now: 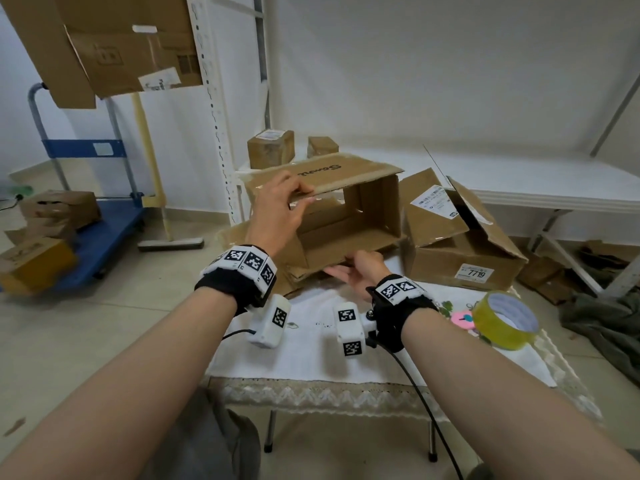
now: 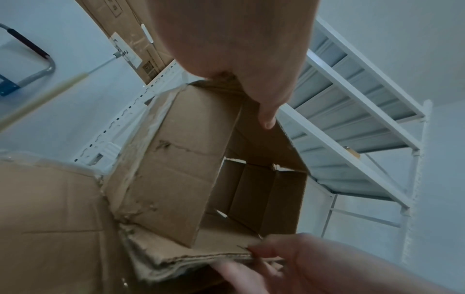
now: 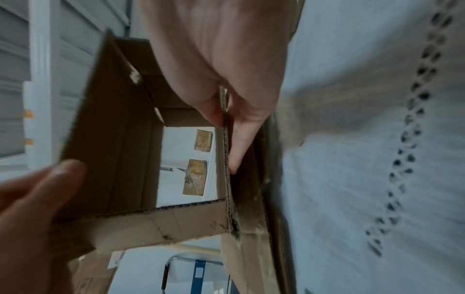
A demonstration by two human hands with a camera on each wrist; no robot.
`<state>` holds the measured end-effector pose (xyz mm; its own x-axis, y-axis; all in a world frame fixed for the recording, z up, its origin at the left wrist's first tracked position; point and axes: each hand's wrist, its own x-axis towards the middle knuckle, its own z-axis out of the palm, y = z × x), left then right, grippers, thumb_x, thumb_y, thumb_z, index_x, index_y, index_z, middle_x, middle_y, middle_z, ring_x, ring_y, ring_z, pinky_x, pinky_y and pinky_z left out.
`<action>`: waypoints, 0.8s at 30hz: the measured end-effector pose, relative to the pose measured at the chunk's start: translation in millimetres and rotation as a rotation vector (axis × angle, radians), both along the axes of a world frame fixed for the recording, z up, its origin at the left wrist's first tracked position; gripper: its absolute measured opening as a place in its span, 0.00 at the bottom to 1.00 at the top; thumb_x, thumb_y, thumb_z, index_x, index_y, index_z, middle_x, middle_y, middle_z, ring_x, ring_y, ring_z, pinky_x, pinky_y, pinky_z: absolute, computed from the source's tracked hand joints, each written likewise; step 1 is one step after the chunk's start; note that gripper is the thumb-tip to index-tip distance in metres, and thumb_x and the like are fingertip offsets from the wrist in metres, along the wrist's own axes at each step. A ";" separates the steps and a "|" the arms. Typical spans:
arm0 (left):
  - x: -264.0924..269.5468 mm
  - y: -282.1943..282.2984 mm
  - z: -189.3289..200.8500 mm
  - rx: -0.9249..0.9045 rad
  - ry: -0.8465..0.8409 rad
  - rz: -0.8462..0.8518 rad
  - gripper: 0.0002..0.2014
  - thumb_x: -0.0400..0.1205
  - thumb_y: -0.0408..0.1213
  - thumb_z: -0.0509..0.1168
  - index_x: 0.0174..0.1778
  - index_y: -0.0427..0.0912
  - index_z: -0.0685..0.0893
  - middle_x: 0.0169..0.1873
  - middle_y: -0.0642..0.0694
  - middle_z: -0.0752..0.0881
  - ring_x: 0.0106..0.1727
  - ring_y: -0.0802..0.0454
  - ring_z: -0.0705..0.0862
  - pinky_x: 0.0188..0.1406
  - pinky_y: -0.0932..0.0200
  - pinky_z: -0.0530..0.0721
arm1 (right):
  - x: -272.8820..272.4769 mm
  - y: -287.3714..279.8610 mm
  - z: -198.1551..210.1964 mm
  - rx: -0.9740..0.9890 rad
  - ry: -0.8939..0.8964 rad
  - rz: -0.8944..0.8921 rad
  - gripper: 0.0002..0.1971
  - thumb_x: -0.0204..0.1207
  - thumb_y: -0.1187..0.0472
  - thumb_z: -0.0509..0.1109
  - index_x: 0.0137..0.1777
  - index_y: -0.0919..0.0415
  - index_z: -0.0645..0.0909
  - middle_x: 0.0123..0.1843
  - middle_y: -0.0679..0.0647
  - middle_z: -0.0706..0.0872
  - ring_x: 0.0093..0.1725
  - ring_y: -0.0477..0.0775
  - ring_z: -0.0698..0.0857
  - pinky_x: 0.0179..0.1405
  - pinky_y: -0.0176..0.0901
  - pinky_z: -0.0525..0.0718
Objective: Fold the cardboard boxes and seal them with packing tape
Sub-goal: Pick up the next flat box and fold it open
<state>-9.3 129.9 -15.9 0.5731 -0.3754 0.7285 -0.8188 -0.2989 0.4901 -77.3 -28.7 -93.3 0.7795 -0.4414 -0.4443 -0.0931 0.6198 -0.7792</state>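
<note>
An open brown cardboard box [image 1: 363,216] lies on its side on the small table, its open end facing me and both ends unsealed. My left hand [image 1: 282,206] pinches the edge of the box's upper flap [image 1: 332,176]. My right hand [image 1: 360,271] pinches the lower flap [image 1: 325,263] at the box's front edge, thumb on top and fingers beneath. The right wrist view shows that flap's edge [image 3: 226,151] between thumb and fingers. In the left wrist view the box's inside [image 2: 254,191] is open through to the back. A roll of yellowish packing tape [image 1: 504,320] sits on the table at the right.
A second open box [image 1: 460,244] with a 7719 label stands right of the first. Two small taped boxes [image 1: 272,148] sit behind on a low shelf. A blue trolley [image 1: 90,216] with boxes is at left, a white lace tablecloth [image 1: 311,362] covers the table.
</note>
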 end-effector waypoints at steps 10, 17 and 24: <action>-4.5 10.8 -47.0 -0.383 0.700 0.085 0.65 0.62 0.68 0.80 0.88 0.57 0.47 0.86 0.47 0.59 0.84 0.48 0.63 0.83 0.45 0.60 | 10.4 -9.3 -6.6 0.063 0.008 -0.052 0.23 0.84 0.77 0.55 0.78 0.65 0.66 0.68 0.80 0.78 0.49 0.79 0.88 0.24 0.54 0.88; -1.9 -1.6 -81.1 -0.331 0.949 -0.151 0.60 0.65 0.68 0.78 0.87 0.60 0.48 0.80 0.51 0.73 0.76 0.54 0.75 0.81 0.43 0.67 | 6.1 -0.8 16.0 0.099 -0.121 -0.115 0.23 0.86 0.73 0.60 0.79 0.62 0.65 0.67 0.74 0.81 0.45 0.73 0.89 0.29 0.57 0.90; -4.6 2.5 -78.6 -0.381 0.924 -0.216 0.50 0.70 0.72 0.72 0.83 0.72 0.51 0.82 0.53 0.71 0.80 0.46 0.72 0.79 0.28 0.65 | -9.4 5.7 69.8 -0.117 -0.326 -0.070 0.30 0.90 0.69 0.57 0.85 0.47 0.51 0.52 0.60 0.86 0.49 0.60 0.91 0.45 0.52 0.92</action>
<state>-14.0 132.4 -94.5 0.9189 -0.3729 0.1289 -0.0906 0.1184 0.9888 -86.6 -23.0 -23.5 0.8383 -0.5317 -0.1207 0.2112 0.5208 -0.8272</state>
